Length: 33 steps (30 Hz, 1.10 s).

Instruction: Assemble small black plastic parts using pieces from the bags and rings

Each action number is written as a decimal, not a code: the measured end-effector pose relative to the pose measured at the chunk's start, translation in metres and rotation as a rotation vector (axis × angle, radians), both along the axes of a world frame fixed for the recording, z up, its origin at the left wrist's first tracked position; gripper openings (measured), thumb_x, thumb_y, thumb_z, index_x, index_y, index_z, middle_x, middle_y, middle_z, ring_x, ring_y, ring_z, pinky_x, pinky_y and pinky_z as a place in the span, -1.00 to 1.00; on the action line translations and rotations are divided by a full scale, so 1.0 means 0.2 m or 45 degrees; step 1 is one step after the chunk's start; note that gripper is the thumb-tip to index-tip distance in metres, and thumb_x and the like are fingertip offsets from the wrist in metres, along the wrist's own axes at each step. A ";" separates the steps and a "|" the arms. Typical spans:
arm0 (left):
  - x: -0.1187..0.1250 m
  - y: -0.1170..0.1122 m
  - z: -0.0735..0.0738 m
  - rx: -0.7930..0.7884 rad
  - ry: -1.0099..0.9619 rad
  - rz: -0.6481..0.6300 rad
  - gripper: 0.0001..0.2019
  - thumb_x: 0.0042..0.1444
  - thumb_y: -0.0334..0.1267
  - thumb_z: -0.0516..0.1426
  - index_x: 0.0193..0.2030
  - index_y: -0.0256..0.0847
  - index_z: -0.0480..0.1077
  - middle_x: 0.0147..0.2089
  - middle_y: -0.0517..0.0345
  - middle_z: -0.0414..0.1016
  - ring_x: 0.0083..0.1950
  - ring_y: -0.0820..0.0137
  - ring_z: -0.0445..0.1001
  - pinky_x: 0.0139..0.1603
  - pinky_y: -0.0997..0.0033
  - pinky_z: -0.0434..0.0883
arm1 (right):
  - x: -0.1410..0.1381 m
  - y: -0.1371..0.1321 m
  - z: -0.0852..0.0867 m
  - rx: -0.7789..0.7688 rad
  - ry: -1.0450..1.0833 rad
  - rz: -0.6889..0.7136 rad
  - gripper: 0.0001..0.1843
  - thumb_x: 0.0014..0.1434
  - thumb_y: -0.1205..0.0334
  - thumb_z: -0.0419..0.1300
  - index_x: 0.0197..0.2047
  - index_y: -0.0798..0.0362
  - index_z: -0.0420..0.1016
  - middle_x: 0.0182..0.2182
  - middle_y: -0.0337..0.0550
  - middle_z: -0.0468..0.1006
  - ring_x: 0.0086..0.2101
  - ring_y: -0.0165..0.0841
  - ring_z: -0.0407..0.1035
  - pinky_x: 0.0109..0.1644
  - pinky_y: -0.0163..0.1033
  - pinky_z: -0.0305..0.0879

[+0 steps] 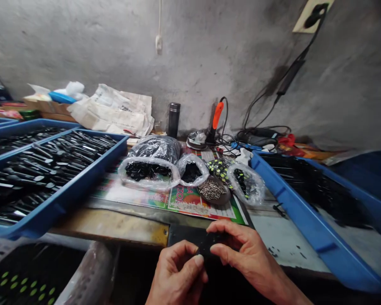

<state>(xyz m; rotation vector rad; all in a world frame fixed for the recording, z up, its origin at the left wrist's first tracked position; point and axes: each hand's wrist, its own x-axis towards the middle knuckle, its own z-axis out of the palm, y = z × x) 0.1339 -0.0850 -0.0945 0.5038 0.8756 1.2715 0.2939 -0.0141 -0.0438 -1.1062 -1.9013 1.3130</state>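
Observation:
Near the front edge of the bench, my left hand (181,271) pinches a small black part (205,245) between thumb and fingers. My right hand (249,254) curves round the far side of the same part, index finger above and thumb below. Against the dark mat (180,234) behind it, the part's outline and kind are hard to make out. Beyond the hands lies a round dish of small metal screws (212,189). Open plastic bags of small black pieces (149,171) stand around it, one bag (246,184) also holding yellow-green bits.
Blue trays of black parts flank me, one at the left (82,169) and one at the right (298,212). An orange-handled tool (218,115) stands upright at the back, near a dark flask (174,120). Below left, a white basket (85,279) holds black pieces with yellow-green dots.

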 end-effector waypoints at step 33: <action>0.04 -0.08 0.04 0.304 0.973 -0.057 -0.76 0.15 -0.09 0.18 -0.38 -0.21 0.49 -0.56 0.20 0.36 -0.61 0.51 0.25 -0.62 0.54 0.14 | 0.13 0.10 0.07 0.337 -0.234 0.507 -0.37 0.32 -0.25 0.10 -0.47 0.14 0.55 -0.58 -0.23 0.42 -0.51 -0.45 0.29 -0.41 -0.36 0.09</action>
